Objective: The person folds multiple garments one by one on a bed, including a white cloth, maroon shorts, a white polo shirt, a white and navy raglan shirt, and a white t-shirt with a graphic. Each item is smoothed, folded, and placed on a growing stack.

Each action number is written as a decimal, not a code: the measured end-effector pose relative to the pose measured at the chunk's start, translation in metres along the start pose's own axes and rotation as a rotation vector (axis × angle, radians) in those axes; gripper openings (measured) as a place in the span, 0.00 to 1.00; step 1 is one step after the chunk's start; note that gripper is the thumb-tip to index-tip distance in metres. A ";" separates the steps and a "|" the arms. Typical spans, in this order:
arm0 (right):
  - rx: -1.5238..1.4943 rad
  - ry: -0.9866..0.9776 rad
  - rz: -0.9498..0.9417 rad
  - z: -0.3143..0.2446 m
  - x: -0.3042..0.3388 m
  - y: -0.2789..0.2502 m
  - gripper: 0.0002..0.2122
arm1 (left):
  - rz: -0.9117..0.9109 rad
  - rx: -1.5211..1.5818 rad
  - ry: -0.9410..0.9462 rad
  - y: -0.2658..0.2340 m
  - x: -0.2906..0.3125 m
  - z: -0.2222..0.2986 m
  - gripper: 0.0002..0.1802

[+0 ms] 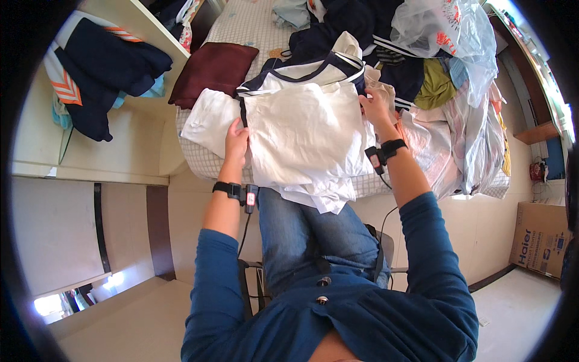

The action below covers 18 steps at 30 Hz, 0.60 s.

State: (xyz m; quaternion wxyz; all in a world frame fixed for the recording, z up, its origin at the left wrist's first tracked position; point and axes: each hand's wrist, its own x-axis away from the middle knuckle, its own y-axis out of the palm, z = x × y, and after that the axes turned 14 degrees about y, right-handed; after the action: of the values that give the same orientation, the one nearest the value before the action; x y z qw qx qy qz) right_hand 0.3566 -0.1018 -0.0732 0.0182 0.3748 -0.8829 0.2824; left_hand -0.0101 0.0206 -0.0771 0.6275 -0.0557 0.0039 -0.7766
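A white shirt (304, 130) with dark navy trim lies spread on the edge of a bed (199, 158), its lower hem hanging over my knees. My left hand (236, 143) grips the shirt's left edge near the sleeve. My right hand (375, 107) pinches the shirt's right edge by the shoulder. Both wrists wear black straps with small devices. The fingertips of both hands are partly tucked into the cloth.
A dark red cushion (212, 70) lies at the shirt's upper left. A heap of clothes (422, 78) and a clear plastic bag (449, 30) fill the bed's right side. Navy garments (102, 66) drape a cream cabinet at left. A cardboard box (540, 238) stands lower right.
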 end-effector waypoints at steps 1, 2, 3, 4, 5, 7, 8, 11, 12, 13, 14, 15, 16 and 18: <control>-0.076 -0.020 0.068 0.008 0.001 0.005 0.22 | 0.096 0.058 0.047 -0.002 0.002 -0.009 0.25; -0.143 0.041 0.146 0.015 0.004 0.008 0.22 | 0.079 0.070 0.103 -0.006 0.006 -0.016 0.26; -0.157 0.005 0.130 0.025 0.012 0.004 0.22 | 0.074 0.062 0.110 -0.011 0.013 -0.021 0.26; -0.112 -0.033 0.108 0.037 0.028 0.002 0.23 | 0.084 0.056 0.107 -0.017 0.022 -0.024 0.27; -0.073 -0.059 0.100 0.049 0.044 -0.002 0.25 | 0.087 0.015 -0.001 -0.019 0.037 -0.028 0.32; 0.222 -0.062 0.143 0.075 0.088 -0.011 0.30 | 0.049 -0.196 0.012 -0.015 0.078 -0.035 0.32; 0.260 -0.109 0.189 0.084 0.109 -0.009 0.32 | 0.027 -0.309 0.028 -0.009 0.093 -0.036 0.32; 0.285 0.073 0.015 0.093 0.135 -0.015 0.30 | -0.127 -0.044 -0.088 0.002 0.116 -0.029 0.35; 0.260 0.142 -0.052 0.090 0.138 -0.016 0.28 | -0.132 0.019 -0.066 0.004 0.117 -0.023 0.35; 0.234 0.210 -0.118 0.086 0.139 -0.020 0.26 | -0.117 0.076 -0.043 0.006 0.116 -0.016 0.35; 0.080 0.130 -0.131 0.081 0.141 -0.025 0.25 | -0.096 0.110 -0.076 0.006 0.115 -0.009 0.35; -0.075 0.051 -0.144 0.077 0.142 -0.033 0.24 | -0.073 0.149 0.024 0.002 0.117 -0.001 0.33; -0.224 0.039 -0.157 0.072 0.145 -0.037 0.23 | -0.040 0.166 0.069 -0.004 0.122 0.006 0.31; -0.522 0.057 -0.263 0.074 0.167 -0.062 0.24 | -0.013 0.182 0.075 -0.017 0.138 0.015 0.28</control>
State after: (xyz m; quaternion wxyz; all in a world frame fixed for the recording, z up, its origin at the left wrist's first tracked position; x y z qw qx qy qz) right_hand 0.2918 -0.2831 -0.0640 0.1751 0.4607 -0.8686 0.0512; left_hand -0.0536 -0.1089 -0.0496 0.6243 0.0306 -0.0437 -0.7794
